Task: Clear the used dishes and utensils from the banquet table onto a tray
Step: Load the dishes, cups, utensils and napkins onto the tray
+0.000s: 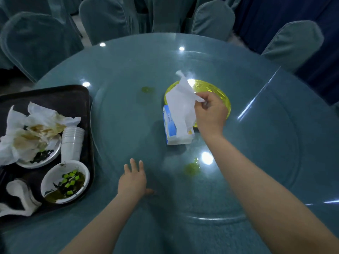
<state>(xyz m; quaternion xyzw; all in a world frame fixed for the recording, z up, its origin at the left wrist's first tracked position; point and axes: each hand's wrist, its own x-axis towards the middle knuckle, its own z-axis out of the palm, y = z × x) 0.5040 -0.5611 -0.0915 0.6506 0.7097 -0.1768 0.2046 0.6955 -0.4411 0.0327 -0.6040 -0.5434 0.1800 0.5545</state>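
**Tissue drawn from the box, dishes on the tray**

The right hand (211,110) pinches a white tissue (180,101) rising from the tissue box (169,129) just beside it. The left hand (133,177) rests flat, fingers spread, on the glass table (128,70). Left of it, the black tray (73,96) holds a bowl (65,181), stacked cups (72,142) and a plate (39,158) under soiled napkins.

You're looking at a round teal tabletop (128,74) under glass that mirrors ceiling lights, ringed by chairs in teal velvet covers (293,43), with dark blue drapery (275,11) behind them.
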